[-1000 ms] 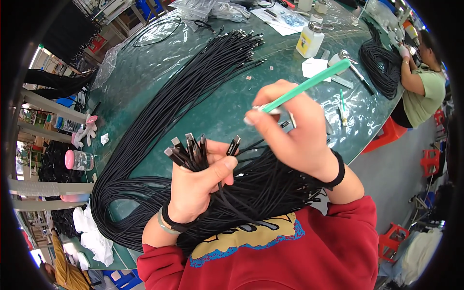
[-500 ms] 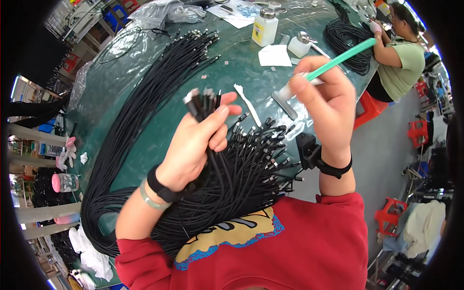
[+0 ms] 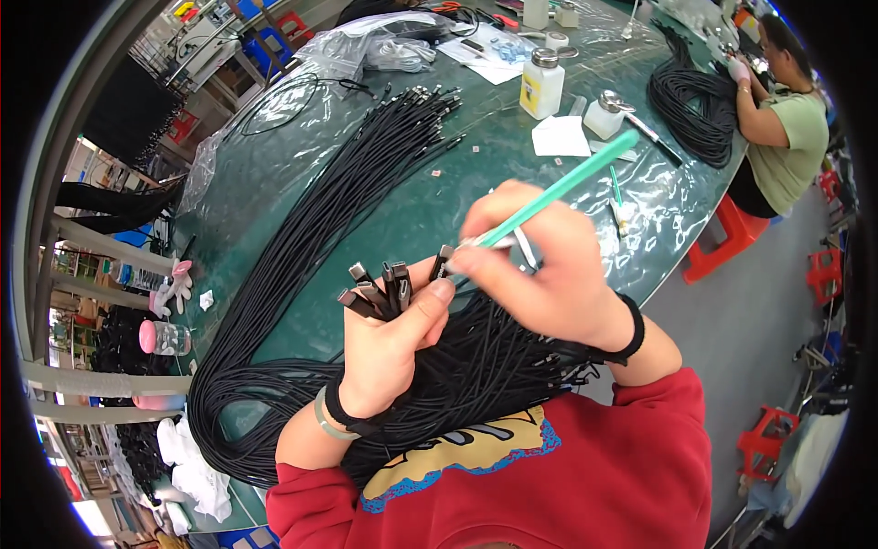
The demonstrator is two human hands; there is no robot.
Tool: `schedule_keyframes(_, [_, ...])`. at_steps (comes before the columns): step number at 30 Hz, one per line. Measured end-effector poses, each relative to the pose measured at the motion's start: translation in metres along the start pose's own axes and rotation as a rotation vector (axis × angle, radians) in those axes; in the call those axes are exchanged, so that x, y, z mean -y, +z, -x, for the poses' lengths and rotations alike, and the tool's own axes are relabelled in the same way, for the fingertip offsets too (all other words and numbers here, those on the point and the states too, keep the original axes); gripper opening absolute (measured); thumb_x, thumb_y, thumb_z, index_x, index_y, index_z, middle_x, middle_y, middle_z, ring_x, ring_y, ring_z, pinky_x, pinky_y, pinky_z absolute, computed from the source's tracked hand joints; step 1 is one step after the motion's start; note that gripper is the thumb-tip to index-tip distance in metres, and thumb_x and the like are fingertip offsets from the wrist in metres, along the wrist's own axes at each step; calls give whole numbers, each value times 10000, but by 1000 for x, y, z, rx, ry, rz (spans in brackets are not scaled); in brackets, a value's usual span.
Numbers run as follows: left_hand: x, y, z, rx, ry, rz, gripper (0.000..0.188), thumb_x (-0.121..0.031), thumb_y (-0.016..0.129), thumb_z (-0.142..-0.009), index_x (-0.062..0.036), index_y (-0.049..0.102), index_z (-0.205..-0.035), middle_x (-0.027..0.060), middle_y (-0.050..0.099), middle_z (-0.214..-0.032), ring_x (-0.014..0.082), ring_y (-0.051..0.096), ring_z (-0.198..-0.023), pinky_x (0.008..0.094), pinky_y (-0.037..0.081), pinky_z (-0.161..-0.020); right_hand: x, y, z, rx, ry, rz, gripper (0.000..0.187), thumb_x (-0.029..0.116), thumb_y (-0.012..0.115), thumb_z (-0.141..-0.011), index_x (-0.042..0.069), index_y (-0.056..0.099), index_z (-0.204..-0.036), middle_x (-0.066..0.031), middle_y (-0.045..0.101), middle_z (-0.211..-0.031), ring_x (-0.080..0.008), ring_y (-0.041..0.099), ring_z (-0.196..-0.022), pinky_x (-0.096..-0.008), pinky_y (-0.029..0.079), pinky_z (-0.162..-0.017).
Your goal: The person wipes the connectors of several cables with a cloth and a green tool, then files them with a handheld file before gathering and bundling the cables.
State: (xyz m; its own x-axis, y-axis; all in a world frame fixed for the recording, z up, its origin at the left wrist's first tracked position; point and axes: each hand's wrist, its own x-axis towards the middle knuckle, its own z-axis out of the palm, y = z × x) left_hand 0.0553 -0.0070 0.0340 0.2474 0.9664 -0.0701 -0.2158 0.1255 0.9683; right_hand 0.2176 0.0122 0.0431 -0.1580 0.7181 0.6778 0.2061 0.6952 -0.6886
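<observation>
Black connectors point(image 3: 403, 282) poke up from left hand point(image 3: 389, 343), fingers curled round them; one stands apart by its thumb tip, just beside right hand point(image 3: 549, 265), which pinches a green stick point(image 3: 567, 188). Cable pile point(image 3: 476, 343) beneath, on green table point(image 3: 393, 224).

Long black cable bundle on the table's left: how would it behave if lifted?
The long bundle would probably sag: it curves back on itself. It looks heavy, being thick and tightly packed. Its connector ends may splay, lying spread unevenly.
</observation>
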Motion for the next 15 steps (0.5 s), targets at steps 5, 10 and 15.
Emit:
schedule_keyframes(5, [-1, -2, 4, -34, -18, -9, 245, -60, 563, -793, 57, 564, -1008, -28, 467, -566, 29, 367, -461, 180, 250, -416, -2, 6, -9, -36, -264, 278, 168, 10, 658, -655, 28, 552, -785, -47, 530, -667, -140, 497, -604, -250, 388, -539])
schedule_keyframes(10, [-1, -6, 3, -8, -14, 13, 228, -54, 557, -794, 55, 573, -994, -31, 468, -575, 32, 365, -462, 181, 252, -416, -3, 8, -9, -23, -237, 232, 156, -5, 647, -652, 20, 552, -773, -43, 530, -671, -140, 490, -578, -249, 379, -494])
schedule_keyframes(15, [-3, -8, 6, 10, -24, 19, 216, -50, 552, -795, 52, 581, -983, -31, 463, -574, 35, 364, -460, 182, 252, -413, -1, 12, -14, -39, -106, 176, 143, -3, 646, -663, 19, 551, -768, -43, 532, -668, -128, 491, -578, -236, 379, -491])
